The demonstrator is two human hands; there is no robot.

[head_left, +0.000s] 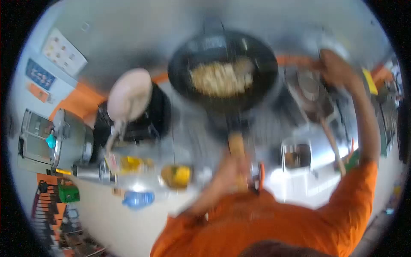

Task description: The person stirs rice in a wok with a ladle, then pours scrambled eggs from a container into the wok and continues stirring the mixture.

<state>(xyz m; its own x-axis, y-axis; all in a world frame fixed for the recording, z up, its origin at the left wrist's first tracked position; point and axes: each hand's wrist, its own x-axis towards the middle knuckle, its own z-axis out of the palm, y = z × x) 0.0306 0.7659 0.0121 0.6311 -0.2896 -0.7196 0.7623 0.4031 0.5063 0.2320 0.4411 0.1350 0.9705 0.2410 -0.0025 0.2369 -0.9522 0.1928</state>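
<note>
A black wok (180, 83) holds pale cut pieces (220, 79), and a blurred rounded shape, perhaps a ladle's bowl, lies among them. My left hand (234, 168) is closed around the wok's wooden handle (236, 145). Far to the right, my right hand (338, 70) is stretched out at the back of the counter, smeared by motion. Its fingers cannot be made out, nor whether they hold anything. Just left of and below it, a ladle (309, 88) with a long wooden handle rests across a metal pan (327, 107).
On the left, a pale pan (128, 94) rests on a black stove (160, 111), with a large lidded pot (75, 137) beside it. Yellow bottles (132, 164), a yellow container (176, 175) and a square metal container (296, 155) line the front. A blue bottle (138, 199) lies nearer.
</note>
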